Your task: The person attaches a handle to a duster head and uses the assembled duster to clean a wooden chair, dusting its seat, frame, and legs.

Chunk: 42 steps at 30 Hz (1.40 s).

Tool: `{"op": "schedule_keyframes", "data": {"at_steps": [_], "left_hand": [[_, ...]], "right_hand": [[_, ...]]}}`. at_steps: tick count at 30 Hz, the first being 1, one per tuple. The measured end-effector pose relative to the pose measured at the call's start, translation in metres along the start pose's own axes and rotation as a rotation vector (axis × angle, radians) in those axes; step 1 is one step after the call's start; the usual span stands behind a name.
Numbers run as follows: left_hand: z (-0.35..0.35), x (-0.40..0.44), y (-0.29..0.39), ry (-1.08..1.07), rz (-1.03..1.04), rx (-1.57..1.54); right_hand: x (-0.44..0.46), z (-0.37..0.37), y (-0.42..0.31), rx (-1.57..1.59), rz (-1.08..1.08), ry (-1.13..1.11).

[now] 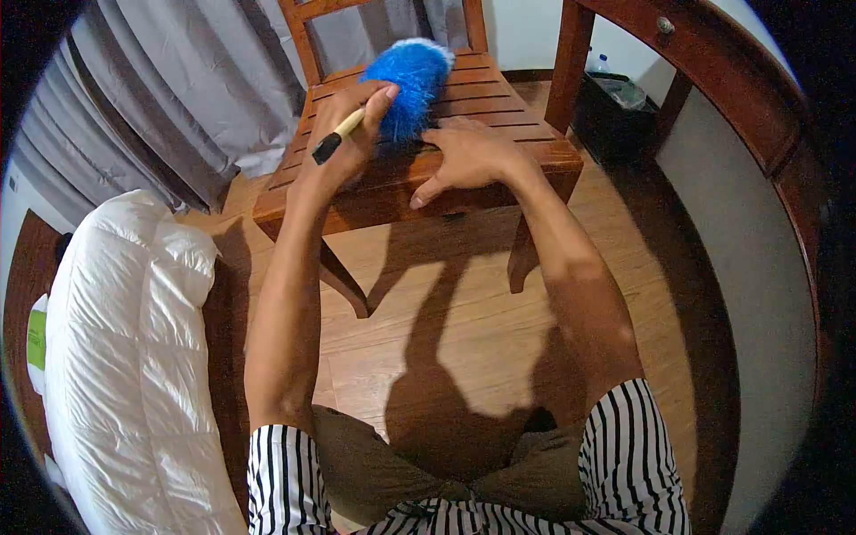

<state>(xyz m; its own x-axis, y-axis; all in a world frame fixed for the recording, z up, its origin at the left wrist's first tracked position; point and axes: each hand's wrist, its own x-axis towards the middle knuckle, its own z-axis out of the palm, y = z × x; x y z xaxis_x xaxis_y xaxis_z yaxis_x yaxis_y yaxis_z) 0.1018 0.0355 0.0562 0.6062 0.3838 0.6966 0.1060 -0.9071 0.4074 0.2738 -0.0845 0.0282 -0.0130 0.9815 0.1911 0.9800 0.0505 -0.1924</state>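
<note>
My left hand (pixel 343 129) is closed around the pale handle of a blue fluffy duster (pixel 410 80). The handle's black end sticks out toward me below the thumb. The duster head, whitish at its far end, lies over the slatted seat of a wooden chair (pixel 481 91). On the front part of that seat, just right of the duster, is my right hand (pixel 473 156). Its thumb is spread toward the front edge and it holds nothing that I can see; some of its fingertips are hard to make out.
A white quilt (pixel 134 339) bulges at the left, with grey curtains (pixel 178 80) behind. To the right stands a wooden desk (pixel 713 62) with a drawer knob. Under it is a dark bin (pixel 611 120) with a liner, a bottle beside it. Wooden flooring (pixel 357 357) runs below.
</note>
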Motion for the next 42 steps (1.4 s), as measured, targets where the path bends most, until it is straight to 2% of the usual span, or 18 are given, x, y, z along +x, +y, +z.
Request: {"op": "schedule_keyframes", "data": {"at_steps": [3, 6, 9, 13, 15, 16, 18, 22, 25, 28, 31, 34, 35, 38, 42], "left_hand": [[-0.013, -0.001, 0.011, -0.142, -0.147, -0.006], [-0.028, 0.004, 0.028, -0.186, 0.035, -0.207], [-0.041, 0.005, 0.059, -0.278, -0.058, -0.325], [-0.051, 0.006, 0.073, -0.342, -0.012, -0.361], [-0.051, 0.005, 0.072, -0.272, 0.007, -0.320], [-0.053, 0.005, 0.073, -0.237, 0.017, -0.301], [-0.061, 0.004, 0.069, -0.212, -0.036, -0.140], [-0.075, 0.002, 0.068, -0.187, -0.201, 0.275], [-0.087, -0.009, 0.057, 0.038, -0.150, 0.565], [-0.112, -0.004, 0.076, 0.165, -0.452, 0.888], [-0.142, -0.012, 0.070, 0.211, -0.575, 0.985], [-0.164, -0.014, 0.077, 0.067, -0.745, 0.892], [-0.171, -0.015, 0.063, 0.081, -0.760, 0.781], [-0.163, -0.023, 0.063, 0.160, -0.654, 0.466], [-0.146, -0.013, 0.057, 0.036, -0.649, 0.224]], "right_hand": [[0.007, 0.000, 0.001, 0.019, 0.039, -0.193], [-0.001, -0.017, -0.010, 0.111, 0.181, -0.336], [0.003, 0.014, 0.008, 0.224, -0.077, -0.103], [0.011, 0.029, 0.018, 0.122, -0.150, -0.032], [0.013, 0.031, 0.017, 0.135, -0.162, -0.033], [0.009, 0.024, 0.013, 0.148, -0.083, -0.087], [0.000, 0.007, 0.005, 0.177, 0.075, -0.193], [0.003, -0.009, -0.005, 0.054, 0.069, -0.214], [0.000, -0.004, 0.000, 0.050, 0.029, -0.146], [-0.004, -0.002, 0.001, 0.077, 0.031, -0.122], [-0.009, -0.006, -0.002, 0.084, 0.032, -0.125], [-0.008, -0.002, 0.002, 0.063, 0.032, -0.118], [-0.008, 0.000, 0.005, 0.060, 0.035, -0.116], [-0.010, -0.005, 0.004, 0.070, 0.025, -0.128], [-0.011, -0.004, 0.007, 0.154, -0.054, -0.125]]}}
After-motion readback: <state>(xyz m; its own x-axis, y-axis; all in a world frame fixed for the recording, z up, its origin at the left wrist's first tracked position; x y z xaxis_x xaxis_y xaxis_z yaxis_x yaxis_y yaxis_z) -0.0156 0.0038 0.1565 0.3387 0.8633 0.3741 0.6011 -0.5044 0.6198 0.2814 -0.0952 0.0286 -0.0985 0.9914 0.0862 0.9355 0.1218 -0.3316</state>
